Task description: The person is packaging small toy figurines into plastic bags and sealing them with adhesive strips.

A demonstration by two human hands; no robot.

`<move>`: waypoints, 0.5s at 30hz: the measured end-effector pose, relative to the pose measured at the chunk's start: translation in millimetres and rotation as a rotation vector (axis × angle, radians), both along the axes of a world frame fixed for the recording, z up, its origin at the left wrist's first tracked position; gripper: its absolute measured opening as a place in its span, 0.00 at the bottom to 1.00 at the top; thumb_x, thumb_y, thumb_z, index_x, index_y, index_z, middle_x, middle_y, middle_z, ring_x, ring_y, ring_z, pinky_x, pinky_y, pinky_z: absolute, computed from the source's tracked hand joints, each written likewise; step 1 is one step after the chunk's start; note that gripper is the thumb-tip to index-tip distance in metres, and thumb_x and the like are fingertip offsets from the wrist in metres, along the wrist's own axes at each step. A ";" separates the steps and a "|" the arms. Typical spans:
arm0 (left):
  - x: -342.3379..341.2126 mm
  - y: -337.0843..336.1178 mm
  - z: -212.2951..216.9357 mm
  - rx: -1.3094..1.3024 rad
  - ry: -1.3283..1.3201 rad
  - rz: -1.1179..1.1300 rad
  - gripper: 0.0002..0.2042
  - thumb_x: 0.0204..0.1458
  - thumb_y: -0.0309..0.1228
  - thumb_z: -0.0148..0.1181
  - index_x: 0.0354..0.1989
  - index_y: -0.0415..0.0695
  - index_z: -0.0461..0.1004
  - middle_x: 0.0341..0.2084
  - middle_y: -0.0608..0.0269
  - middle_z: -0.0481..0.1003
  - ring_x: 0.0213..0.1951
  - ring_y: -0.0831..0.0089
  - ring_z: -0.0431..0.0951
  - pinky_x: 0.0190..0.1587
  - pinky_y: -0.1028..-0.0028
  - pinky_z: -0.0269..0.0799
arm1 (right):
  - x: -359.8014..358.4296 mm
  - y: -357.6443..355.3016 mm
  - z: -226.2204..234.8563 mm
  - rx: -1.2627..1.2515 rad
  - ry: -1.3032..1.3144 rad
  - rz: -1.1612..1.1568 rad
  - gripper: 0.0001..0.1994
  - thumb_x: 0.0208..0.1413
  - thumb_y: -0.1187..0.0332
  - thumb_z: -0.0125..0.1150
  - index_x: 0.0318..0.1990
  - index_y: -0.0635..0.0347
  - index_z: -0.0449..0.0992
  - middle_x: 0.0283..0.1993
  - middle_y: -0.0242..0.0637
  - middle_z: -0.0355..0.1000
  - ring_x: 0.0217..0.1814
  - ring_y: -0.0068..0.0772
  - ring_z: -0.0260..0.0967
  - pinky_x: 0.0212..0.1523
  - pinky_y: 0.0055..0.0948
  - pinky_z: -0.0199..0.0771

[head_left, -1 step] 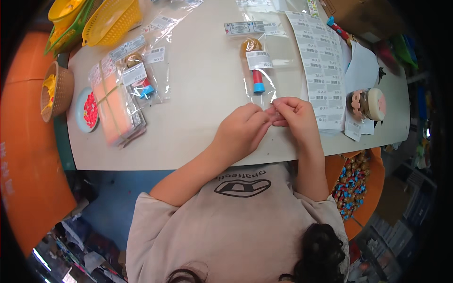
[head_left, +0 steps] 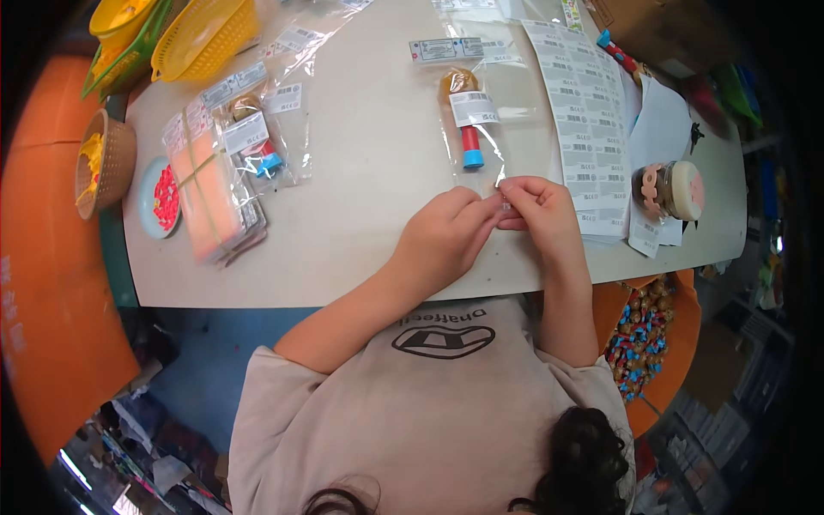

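Both hands pinch the near end of the clear toy bag (head_left: 470,129): left hand (head_left: 442,236), right hand (head_left: 541,215). The bag's long axis runs away from them.

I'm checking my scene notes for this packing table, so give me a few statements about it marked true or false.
1. Both hands meet at the near end of a clear bag. True: the left hand and right hand pinch the clear bag together.
2. The bag holds a small figure with a red body and blue base. True.
3. The yellow basket sits by the person's right hand. False: it is at the far left of the table.
4. The label sheets lie left of the bag. False: they lie to its right.
5. The left hand rests flat on the table. False: its fingers pinch the bag.
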State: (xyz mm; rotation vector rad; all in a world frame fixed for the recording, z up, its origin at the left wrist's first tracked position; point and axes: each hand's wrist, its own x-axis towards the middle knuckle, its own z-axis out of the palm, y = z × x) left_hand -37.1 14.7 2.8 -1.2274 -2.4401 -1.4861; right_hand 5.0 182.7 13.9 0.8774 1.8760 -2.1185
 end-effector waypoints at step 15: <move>9.8 22.9 -19.9 -0.113 0.124 0.172 0.07 0.43 0.24 0.63 0.32 0.43 0.75 0.23 0.62 0.69 0.26 0.64 0.72 0.27 0.68 0.69 | 9.6 7.2 -21.9 -0.214 0.078 0.023 0.13 0.61 0.68 0.53 0.43 0.70 0.76 0.36 0.39 0.76 0.34 0.25 0.76 0.35 0.21 0.79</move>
